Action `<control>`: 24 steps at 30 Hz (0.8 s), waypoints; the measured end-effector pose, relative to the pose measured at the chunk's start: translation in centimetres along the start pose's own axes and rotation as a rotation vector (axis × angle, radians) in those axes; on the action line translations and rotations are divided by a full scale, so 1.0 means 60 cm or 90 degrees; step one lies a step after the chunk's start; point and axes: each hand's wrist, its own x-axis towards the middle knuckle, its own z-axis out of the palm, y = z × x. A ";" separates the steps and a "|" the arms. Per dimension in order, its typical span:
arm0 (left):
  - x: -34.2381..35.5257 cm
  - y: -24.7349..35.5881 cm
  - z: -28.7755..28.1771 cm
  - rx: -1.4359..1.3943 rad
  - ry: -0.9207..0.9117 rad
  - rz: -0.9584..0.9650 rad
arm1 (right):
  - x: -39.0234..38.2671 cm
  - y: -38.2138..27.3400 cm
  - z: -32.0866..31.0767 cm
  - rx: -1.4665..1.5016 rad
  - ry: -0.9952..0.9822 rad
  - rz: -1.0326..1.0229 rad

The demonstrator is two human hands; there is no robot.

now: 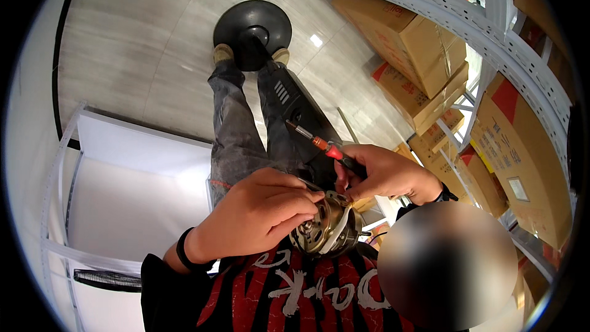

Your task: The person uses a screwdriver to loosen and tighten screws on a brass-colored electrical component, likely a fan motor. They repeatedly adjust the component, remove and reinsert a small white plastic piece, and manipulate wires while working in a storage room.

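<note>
A metal fan motor [329,229] with a slotted round housing and a pale strip across it sits close against my shirt, at the top of a black stand. My left hand [263,209] has its fingers curled onto the motor's left side; what the fingertips pinch there is hidden. In my right hand [387,175] is a soldering iron [333,151] with a red and black handle, its metal tip pointing up and left, away from the motor. The right fingertips also reach the motor's upper edge.
The stand's black column [301,110] runs down between my legs to a round black base [252,24] at my feet. Cardboard boxes [424,55] fill a white metal rack [442,9] on the right. At left stands a white shelf unit [141,129] with a black mesh item [107,280].
</note>
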 end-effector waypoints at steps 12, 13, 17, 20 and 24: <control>-0.004 -0.006 -0.005 0.000 -0.018 -0.004 | 0.000 0.008 -0.004 0.124 -0.054 -0.008; -0.004 -0.007 -0.003 -0.004 -0.016 -0.002 | 0.000 0.004 -0.003 0.125 -0.051 -0.006; -0.002 -0.007 -0.006 -0.015 -0.018 -0.001 | -0.005 0.005 0.002 0.141 -0.017 -0.014; 0.001 -0.012 -0.009 -0.074 -0.032 -0.045 | -0.026 -0.017 0.005 0.196 0.017 0.038; 0.039 -0.027 -0.021 -0.085 -0.032 -0.102 | -0.048 -0.027 0.024 0.163 0.101 -0.013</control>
